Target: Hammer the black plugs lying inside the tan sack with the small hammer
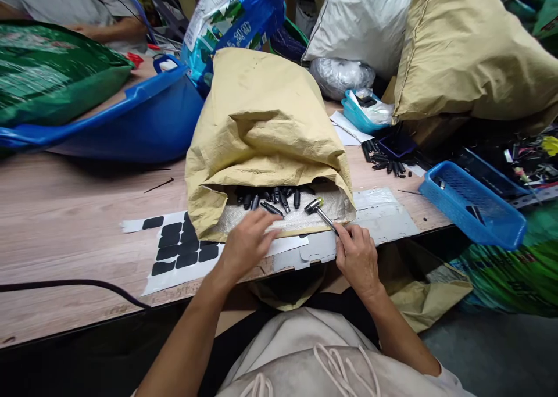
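Note:
A tan paper sack point(261, 124) lies on its side on the wooden table point(65, 222), its mouth facing me and spilling several small black cylindrical parts point(274, 198). My left hand point(248, 243) rests at the sack's mouth with fingers bent, fingertips on a black part. My right hand point(357, 254) pinches the handle of a small metal hammer point(320, 211), whose head lies on the sack's white liner.
A sheet of black adhesive pads point(183, 249) lies left of my left hand. A blue tub point(143, 118) and green bag point(47, 71) sit at left, blue baskets point(475, 202) at right, more sacks behind. Another person's arm point(108, 31) shows at top left. A black cable point(74, 283) crosses the near edge.

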The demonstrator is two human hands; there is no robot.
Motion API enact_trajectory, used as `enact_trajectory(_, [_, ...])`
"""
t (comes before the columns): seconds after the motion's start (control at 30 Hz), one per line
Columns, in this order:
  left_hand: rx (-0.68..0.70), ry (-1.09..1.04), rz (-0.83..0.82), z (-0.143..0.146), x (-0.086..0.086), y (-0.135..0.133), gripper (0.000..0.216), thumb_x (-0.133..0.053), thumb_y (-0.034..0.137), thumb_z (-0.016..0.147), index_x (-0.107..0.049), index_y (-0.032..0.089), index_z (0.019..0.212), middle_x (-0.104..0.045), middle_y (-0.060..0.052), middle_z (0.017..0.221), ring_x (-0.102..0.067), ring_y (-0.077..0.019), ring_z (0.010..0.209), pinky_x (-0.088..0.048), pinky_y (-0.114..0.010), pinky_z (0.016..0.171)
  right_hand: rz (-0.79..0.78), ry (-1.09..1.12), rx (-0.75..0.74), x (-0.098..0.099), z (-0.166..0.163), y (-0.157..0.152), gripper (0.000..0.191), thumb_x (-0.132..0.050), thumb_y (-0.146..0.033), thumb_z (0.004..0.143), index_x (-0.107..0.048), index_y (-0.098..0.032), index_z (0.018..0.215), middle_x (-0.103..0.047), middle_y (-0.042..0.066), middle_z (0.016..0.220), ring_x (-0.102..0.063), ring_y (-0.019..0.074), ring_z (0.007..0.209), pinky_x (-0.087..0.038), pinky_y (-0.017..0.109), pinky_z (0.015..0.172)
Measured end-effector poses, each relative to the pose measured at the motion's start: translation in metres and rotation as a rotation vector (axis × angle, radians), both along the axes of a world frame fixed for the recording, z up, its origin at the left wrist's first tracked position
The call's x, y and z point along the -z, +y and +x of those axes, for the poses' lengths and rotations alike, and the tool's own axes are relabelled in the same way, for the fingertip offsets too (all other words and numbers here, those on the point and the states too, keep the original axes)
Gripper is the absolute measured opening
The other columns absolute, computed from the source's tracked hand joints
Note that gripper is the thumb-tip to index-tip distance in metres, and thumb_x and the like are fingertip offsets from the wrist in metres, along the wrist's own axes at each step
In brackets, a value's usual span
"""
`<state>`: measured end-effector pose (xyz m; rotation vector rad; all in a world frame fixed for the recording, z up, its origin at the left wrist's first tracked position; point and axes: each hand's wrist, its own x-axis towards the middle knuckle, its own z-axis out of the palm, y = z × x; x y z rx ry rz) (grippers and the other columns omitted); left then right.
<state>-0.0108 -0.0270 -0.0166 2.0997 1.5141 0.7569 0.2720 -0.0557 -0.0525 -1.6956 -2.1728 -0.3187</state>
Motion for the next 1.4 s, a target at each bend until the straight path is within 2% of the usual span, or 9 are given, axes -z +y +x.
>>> enact_trajectory(0.1, [-0.102,0.255,0.144,-0.008,0.014,0.033,0.024,-0.068,0.025,0.091,-0.076,0.025,0.114,-0.065,-0.011,0.108,-0.056,-0.0316,0.1,-0.048,-0.044,0.089,-0.008,-0.006,0.006,0.0,-0.001,-0.001,0.039,-0.053,-0.017,0.1,-0.065,-0.022,0.136,-0.064,0.01,0.104,-0.05,0.0258,0.095,-0.04,0.038,0.08])
enact_trajectory(0.23, [-0.102,0.356,0.161,-0.002,0.027,0.039,0.014,-0.074,0.025,0.088,-0.076,0.026,0.103,-0.065,-0.01,0.113,-0.053,-0.0322,0.104,-0.046,-0.044,0.087,-0.018,-0.004,0.013,-0.001,-0.001,-0.001,0.039,-0.053,-0.017,0.1,-0.065,-0.022,0.136,-0.064,0.01,0.105,-0.051,0.0259,0.096,-0.041,0.038,0.081])
enact_trajectory(0.4, [0.017,0.2,0.11,0.011,0.038,0.023,0.01,-0.067,0.029,0.096,-0.073,0.026,0.104,-0.068,-0.006,0.101,-0.054,-0.0279,0.1,-0.043,-0.042,0.09,-0.031,0.018,0.006,0.0,0.0,-0.001,0.04,-0.051,-0.017,0.1,-0.064,-0.022,0.137,-0.063,0.01,0.106,-0.051,0.0261,0.096,-0.042,0.039,0.081])
enact_trajectory(0.53, [-0.014,-0.01,0.09,0.012,0.047,0.019,0.017,-0.065,0.035,0.098,-0.072,0.024,0.108,-0.068,-0.006,0.1,-0.056,-0.0252,0.095,-0.045,-0.041,0.091,-0.032,0.03,0.003,0.0,0.0,-0.001,0.04,-0.051,-0.018,0.1,-0.064,-0.022,0.138,-0.063,0.01,0.106,-0.051,0.0259,0.096,-0.042,0.038,0.082])
enact_trajectory(0.63, [-0.04,-0.086,0.08,0.01,0.048,0.019,0.017,-0.069,0.036,0.095,-0.073,0.022,0.104,-0.069,-0.005,0.097,-0.057,-0.0252,0.095,-0.046,-0.041,0.091,-0.032,0.035,0.007,-0.001,-0.001,-0.001,0.037,-0.052,-0.02,0.101,-0.065,-0.022,0.136,-0.063,0.01,0.106,-0.051,0.0257,0.096,-0.042,0.038,0.082])
enact_trajectory(1.0, [-0.078,-0.102,0.03,0.012,0.046,0.019,0.014,-0.074,0.033,0.09,-0.074,0.023,0.099,-0.069,-0.004,0.093,-0.058,-0.025,0.094,-0.047,-0.04,0.09,-0.032,0.021,0.015,-0.003,-0.002,0.0,0.034,-0.052,-0.023,0.101,-0.065,-0.023,0.133,-0.062,0.01,0.105,-0.051,0.0257,0.096,-0.041,0.038,0.082])
enact_trajectory(1.2, [-0.099,-0.119,0.023,0.011,0.047,0.02,0.014,-0.077,0.035,0.088,-0.073,0.023,0.096,-0.069,-0.004,0.092,-0.059,-0.0245,0.094,-0.048,-0.039,0.09,-0.013,-0.002,0.027,-0.001,-0.001,0.001,0.031,-0.053,-0.031,0.104,-0.068,-0.023,0.13,-0.063,0.01,0.104,-0.05,0.0257,0.095,-0.04,0.037,0.081])
enact_trajectory(1.4, [-0.098,-0.13,0.002,0.011,0.046,0.021,0.013,-0.079,0.032,0.086,-0.074,0.023,0.095,-0.068,-0.003,0.091,-0.059,-0.0247,0.093,-0.047,-0.039,0.089,-0.018,-0.02,0.03,0.0,-0.002,0.001,0.031,-0.052,-0.03,0.105,-0.068,-0.022,0.13,-0.063,0.01,0.104,-0.051,0.0257,0.095,-0.041,0.037,0.08])
